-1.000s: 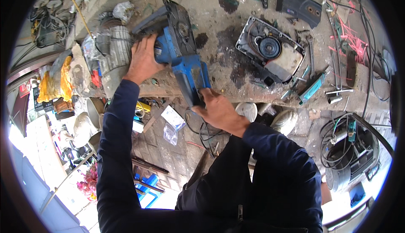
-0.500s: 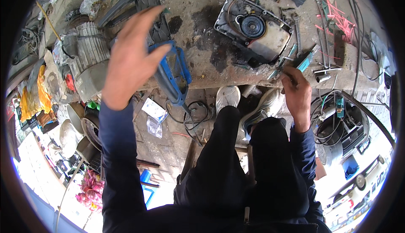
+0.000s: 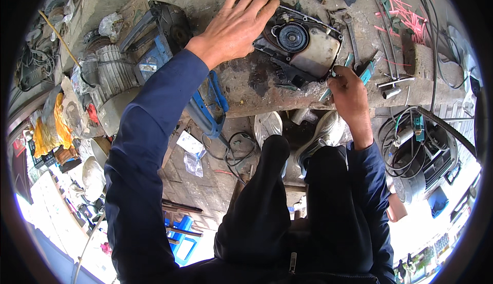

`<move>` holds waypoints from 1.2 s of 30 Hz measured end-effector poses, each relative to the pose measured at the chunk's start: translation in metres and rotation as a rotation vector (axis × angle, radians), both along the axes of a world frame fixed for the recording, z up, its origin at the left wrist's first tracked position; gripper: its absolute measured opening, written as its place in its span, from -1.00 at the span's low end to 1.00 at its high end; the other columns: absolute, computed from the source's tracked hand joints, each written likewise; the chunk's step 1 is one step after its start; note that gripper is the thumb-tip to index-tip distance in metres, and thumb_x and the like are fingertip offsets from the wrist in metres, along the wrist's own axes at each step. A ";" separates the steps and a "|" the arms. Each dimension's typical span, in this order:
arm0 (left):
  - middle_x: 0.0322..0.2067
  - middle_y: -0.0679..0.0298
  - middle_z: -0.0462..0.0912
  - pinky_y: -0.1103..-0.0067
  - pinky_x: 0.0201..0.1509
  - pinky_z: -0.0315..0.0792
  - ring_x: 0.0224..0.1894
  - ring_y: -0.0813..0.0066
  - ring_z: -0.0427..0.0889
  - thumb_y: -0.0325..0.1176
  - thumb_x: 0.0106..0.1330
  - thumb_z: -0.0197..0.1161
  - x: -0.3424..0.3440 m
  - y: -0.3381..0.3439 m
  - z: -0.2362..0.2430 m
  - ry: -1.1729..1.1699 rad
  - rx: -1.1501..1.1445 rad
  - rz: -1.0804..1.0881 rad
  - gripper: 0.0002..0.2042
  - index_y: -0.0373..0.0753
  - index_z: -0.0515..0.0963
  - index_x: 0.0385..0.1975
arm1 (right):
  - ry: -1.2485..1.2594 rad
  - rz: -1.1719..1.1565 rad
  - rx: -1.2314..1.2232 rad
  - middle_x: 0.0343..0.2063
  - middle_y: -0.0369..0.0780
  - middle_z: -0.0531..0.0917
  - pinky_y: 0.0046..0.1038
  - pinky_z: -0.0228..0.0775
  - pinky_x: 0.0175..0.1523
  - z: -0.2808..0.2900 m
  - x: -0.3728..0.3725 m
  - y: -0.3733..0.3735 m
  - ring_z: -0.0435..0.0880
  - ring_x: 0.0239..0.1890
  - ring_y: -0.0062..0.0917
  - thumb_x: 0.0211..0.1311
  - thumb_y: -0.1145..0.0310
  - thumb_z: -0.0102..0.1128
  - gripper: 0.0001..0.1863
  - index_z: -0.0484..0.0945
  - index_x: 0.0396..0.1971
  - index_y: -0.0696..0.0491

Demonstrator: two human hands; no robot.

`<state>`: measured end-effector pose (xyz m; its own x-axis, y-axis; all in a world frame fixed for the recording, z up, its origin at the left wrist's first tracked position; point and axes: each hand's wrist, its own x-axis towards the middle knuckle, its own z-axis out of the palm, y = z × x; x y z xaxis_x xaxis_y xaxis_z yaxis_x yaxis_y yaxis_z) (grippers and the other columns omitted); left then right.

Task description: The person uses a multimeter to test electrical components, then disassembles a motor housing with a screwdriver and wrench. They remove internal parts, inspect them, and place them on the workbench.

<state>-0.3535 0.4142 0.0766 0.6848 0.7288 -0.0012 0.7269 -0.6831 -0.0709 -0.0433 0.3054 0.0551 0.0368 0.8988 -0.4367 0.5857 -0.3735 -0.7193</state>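
Note:
An opened black machine housing (image 3: 336,36) lies on the dirty bench, with a round black toothed wheel (image 3: 292,38) and a whitish plastic tank (image 3: 319,52) inside. My left hand (image 3: 236,29) reaches across to its left side, fingers closed over that edge and covering it. By the lower right corner of the housing, my right hand (image 3: 350,93) has its thumb and fingers pinched together. Whatever is between those fingertips is too small to make out. A teal-handled tool (image 3: 366,72) rests just beyond the right hand's knuckles.
A blue-and-black tool casing (image 3: 208,112) leans over the bench's front edge below my left forearm. Right of the housing lie a spanner (image 3: 352,37), a T-handle socket wrench (image 3: 393,89) and pink plastic strips (image 3: 405,19). Cables (image 3: 405,155) coil at the lower right.
My left hand has come from the left, above the blue casing, to the housing's left edge. The housing has shifted slightly. My right hand stays pinched near its corner.

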 end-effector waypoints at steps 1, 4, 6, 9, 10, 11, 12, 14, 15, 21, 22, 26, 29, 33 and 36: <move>0.45 0.05 0.32 0.12 0.56 0.18 0.51 0.04 0.26 -0.42 -0.06 0.70 0.000 0.000 0.001 0.001 0.003 -0.008 0.09 -0.22 0.18 0.54 | -0.024 0.004 0.012 -0.30 0.06 0.78 -0.26 0.60 -0.09 -0.002 0.000 0.000 0.81 -0.22 -0.11 0.32 0.36 0.22 -0.62 0.63 0.06 0.23; 0.41 0.04 0.36 0.16 0.55 0.19 0.47 0.06 0.31 -0.36 -0.11 0.73 0.001 0.003 0.005 0.031 0.005 -0.034 0.08 -0.27 0.23 0.50 | 0.052 0.017 -0.038 -0.31 0.09 0.76 -0.22 0.59 -0.07 -0.011 0.001 0.002 0.80 -0.22 -0.06 0.31 0.35 0.22 -0.65 0.66 0.01 0.21; 0.36 0.04 0.39 0.18 0.54 0.19 0.44 0.06 0.34 -0.29 -0.14 0.74 0.001 0.003 0.009 0.005 -0.034 -0.031 0.08 -0.30 0.26 0.48 | 0.043 -0.009 0.029 -0.31 0.10 0.76 -0.23 0.59 -0.07 -0.016 0.001 0.003 0.79 -0.22 -0.06 0.31 0.35 0.22 -0.66 0.67 -0.01 0.21; 0.30 0.03 0.43 0.20 0.54 0.19 0.39 0.07 0.38 -0.20 -0.20 0.75 0.002 0.001 0.012 -0.010 -0.057 -0.008 0.11 -0.34 0.28 0.45 | 0.019 -0.009 0.126 -0.46 -0.09 0.71 -0.38 0.49 -0.28 -0.017 0.004 0.004 0.68 -0.44 -0.43 0.34 0.42 0.22 -0.69 0.66 -0.01 0.27; 0.27 0.02 0.45 0.20 0.54 0.19 0.38 0.07 0.39 -0.17 -0.22 0.75 0.003 -0.001 0.013 0.018 -0.088 0.019 0.12 -0.35 0.28 0.45 | 0.009 -0.002 0.163 -0.54 -0.19 0.68 -0.45 0.44 -0.39 -0.016 0.005 0.005 0.63 -0.55 -0.61 0.36 0.46 0.22 -0.71 0.65 0.00 0.29; 0.26 0.02 0.45 0.20 0.54 0.18 0.37 0.07 0.39 -0.16 -0.22 0.74 0.003 -0.002 0.014 -0.009 -0.077 0.020 0.12 -0.36 0.29 0.44 | 0.018 -0.016 0.139 -0.46 -0.10 0.71 -0.39 0.49 -0.28 -0.015 0.006 0.006 0.69 -0.44 -0.44 0.34 0.42 0.22 -0.70 0.66 -0.01 0.27; 0.25 0.02 0.45 0.20 0.55 0.18 0.36 0.07 0.40 -0.14 -0.22 0.74 0.005 -0.003 0.016 -0.010 -0.091 0.034 0.12 -0.37 0.29 0.44 | 0.022 -0.033 0.121 -0.38 -0.01 0.74 -0.32 0.54 -0.17 -0.014 0.008 0.007 0.74 -0.32 -0.27 0.31 0.39 0.22 -0.68 0.67 -0.03 0.24; 0.24 0.00 0.46 0.20 0.55 0.17 0.36 0.06 0.40 -0.10 -0.21 0.73 0.007 -0.006 0.019 0.002 -0.124 0.068 0.11 -0.40 0.30 0.42 | 0.044 -0.064 0.102 -0.27 0.07 0.78 -0.29 0.59 -0.04 -0.011 0.010 0.010 0.81 -0.20 -0.14 0.28 0.36 0.22 -0.65 0.69 -0.02 0.21; 0.24 -0.02 0.46 0.19 0.55 0.17 0.36 0.05 0.40 -0.09 -0.19 0.72 0.008 -0.009 0.021 0.015 -0.145 0.087 0.10 -0.41 0.31 0.41 | 0.042 -0.069 0.098 -0.27 0.07 0.78 -0.29 0.58 -0.04 -0.010 0.010 0.012 0.81 -0.20 -0.16 0.27 0.36 0.22 -0.65 0.70 -0.01 0.21; 0.21 -0.11 0.49 0.18 0.52 0.20 0.34 -0.06 0.42 -0.01 -0.21 0.72 0.006 -0.027 0.038 0.009 -0.165 0.199 0.09 -0.48 0.36 0.36 | 0.030 -0.059 0.121 -0.25 0.07 0.80 -0.32 0.58 0.01 0.004 0.007 0.035 0.82 -0.16 -0.19 0.23 0.36 0.22 -0.61 0.73 0.01 0.20; 0.20 -0.11 0.50 0.19 0.52 0.20 0.33 -0.06 0.43 -0.01 -0.22 0.72 0.005 -0.030 0.041 -0.001 -0.163 0.231 0.09 -0.48 0.36 0.36 | 0.036 -0.065 0.120 -0.24 0.07 0.80 -0.33 0.58 0.02 0.010 0.007 0.041 0.82 -0.15 -0.20 0.22 0.35 0.22 -0.60 0.73 0.01 0.20; 0.14 -0.07 0.53 0.19 0.45 0.27 0.27 -0.06 0.47 -0.04 -0.23 0.72 -0.001 -0.050 0.062 -0.052 -0.175 0.380 0.05 -0.48 0.40 0.30 | 0.054 -0.024 0.224 -0.16 0.09 0.79 -0.31 0.59 0.10 0.030 -0.005 0.063 0.81 -0.05 -0.14 0.22 0.37 0.19 -0.61 0.74 0.00 0.19; 0.06 -0.06 0.52 0.16 0.35 0.33 0.19 -0.05 0.49 -0.04 -0.26 0.72 0.002 -0.078 0.076 -0.105 -0.172 0.524 0.02 -0.46 0.40 0.26 | 0.074 0.072 0.300 -0.24 -0.04 0.79 -0.40 0.57 -0.11 0.040 -0.012 0.070 0.73 -0.29 -0.41 0.26 0.45 0.16 -0.61 0.72 0.05 0.21; 0.06 -0.07 0.47 0.13 0.30 0.37 0.16 -0.08 0.47 -0.07 -0.25 0.71 0.016 -0.124 0.076 -0.160 -0.227 0.674 0.03 -0.47 0.37 0.27 | 0.088 0.131 0.465 -0.16 0.13 0.75 -0.21 0.60 0.10 0.037 -0.025 0.069 0.76 -0.08 0.04 0.18 0.49 0.15 -0.70 0.76 -0.15 0.20; 0.04 -0.09 0.46 0.11 0.30 0.37 0.15 -0.12 0.45 -0.06 -0.23 0.71 0.027 -0.152 0.063 -0.181 -0.291 0.794 0.02 -0.48 0.35 0.24 | 0.062 0.173 0.379 -0.13 0.15 0.71 -0.15 0.58 0.12 0.030 -0.029 0.063 0.72 -0.06 0.10 0.15 0.50 0.15 -0.68 0.76 -0.12 0.15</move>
